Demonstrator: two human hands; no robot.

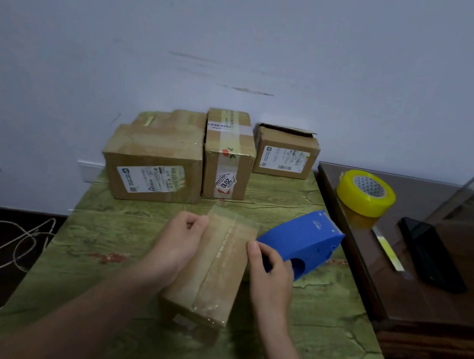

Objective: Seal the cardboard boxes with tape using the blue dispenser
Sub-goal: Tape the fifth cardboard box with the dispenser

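Near the front of the green table, the left hand lies along the nine o'clock side of a small box. Its fingers are curled over the far top edge and grip the cardboard to steady it. At the box's three o'clock side, the right hand is wrapped round the rear end of the blue dispenser. The thumb sits beside the box's right edge. The dispenser's toothed nose points away toward one o'clock and is off the box.

A clear tape strip runs lengthwise down the top seam and wraps over the near end, with some wrinkling there. I judge this box's seam pass as laid, so the step in hand is finishing it off. Whether the far end is fully stuck down cannot be told.

Three more boxes stand against the wall, from eleven to one o'clock of the small box:
- a large labelled box
- a tall box banded with tape
- an open box with its flaps raised

The open box looks like the next candidate. The next move probably calls for smoothing the strip flat, sliding the small box aside, closing those flaps and holding them down before the dispenser's nose is set on.

At two o'clock a yellow tape roll rests on a brown side table, with a dark phone near it.
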